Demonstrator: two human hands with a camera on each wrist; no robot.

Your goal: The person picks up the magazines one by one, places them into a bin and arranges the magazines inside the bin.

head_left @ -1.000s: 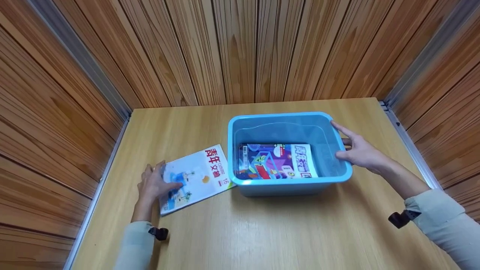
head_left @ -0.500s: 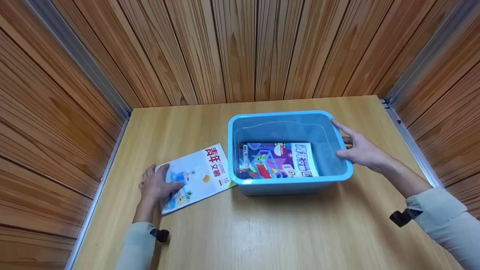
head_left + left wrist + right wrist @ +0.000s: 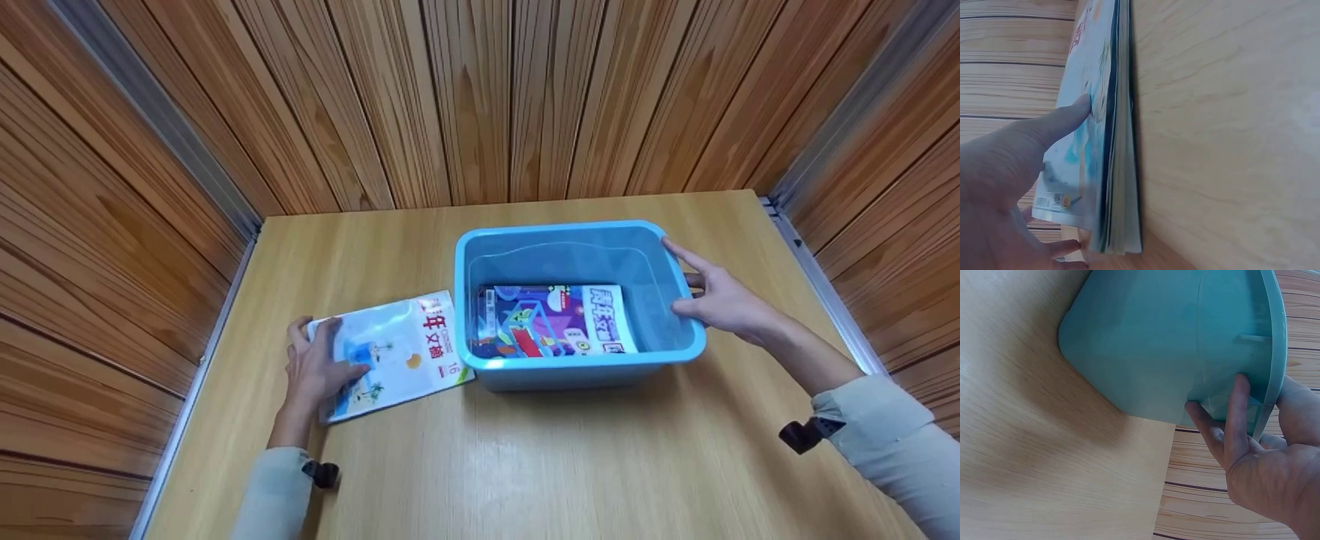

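Wooden table (image 3: 525,465), blue bin (image 3: 577,371) beside magazine (image 3: 397,352)

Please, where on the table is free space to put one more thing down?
The table is bare in front of the blue bin, and behind it toward the wood wall. It is crowded left of the bin, where the left hand holds the magazine.

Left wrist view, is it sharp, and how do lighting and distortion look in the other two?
Left wrist view: soft all over, the left hand and magazine edge blurred from closeness. Head view: evenly lit, wide-angle bending the wall planks, a soft shadow under the blue bin, some glare on the table. Right wrist view: fairly sharp, the bin casting a dark shadow on the wood beside the right hand.
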